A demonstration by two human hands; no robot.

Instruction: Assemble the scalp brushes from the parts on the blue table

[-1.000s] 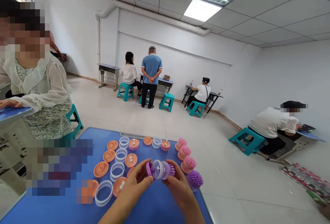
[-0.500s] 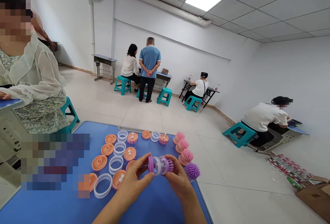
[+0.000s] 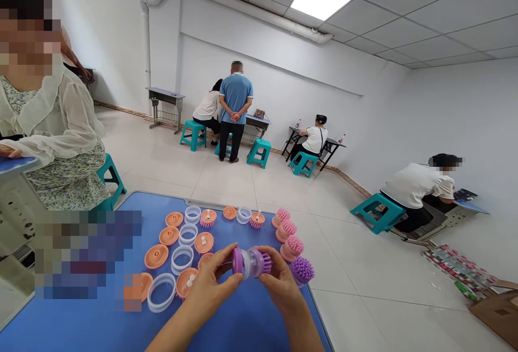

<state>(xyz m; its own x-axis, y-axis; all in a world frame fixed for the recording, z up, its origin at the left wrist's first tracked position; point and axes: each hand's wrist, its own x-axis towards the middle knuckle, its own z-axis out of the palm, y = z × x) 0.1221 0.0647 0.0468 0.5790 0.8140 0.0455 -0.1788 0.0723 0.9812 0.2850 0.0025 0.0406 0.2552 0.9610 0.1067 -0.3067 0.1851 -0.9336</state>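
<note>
Above the blue table (image 3: 226,325), a purple bristle brush with a clear middle (image 3: 251,263) lies sideways between my two hands. My left hand (image 3: 208,284) is closed around its purple cap end. The bristle end is pinched by the fingers of my right hand (image 3: 281,282). Left of my hands are several orange caps (image 3: 156,256), clear rings (image 3: 182,258) and orange bristle heads with white pieces on them (image 3: 204,242). Beyond my right hand stands another purple brush (image 3: 302,270), behind which pink brushes (image 3: 294,245) stand in a row.
A person in a white blouse (image 3: 76,109) is close by at the left. Farther back, a person in a blue shirt (image 3: 237,98) stands beside a seated person. Two others sit on teal stools (image 3: 378,211) toward the right. Packs of bottles (image 3: 457,268) and a cardboard box (image 3: 499,309) lie on the floor.
Both hands keep their hold on the purple brush, with its cap turned slightly. In the background, the seated person beside the blue shirt has leaned forward.
</note>
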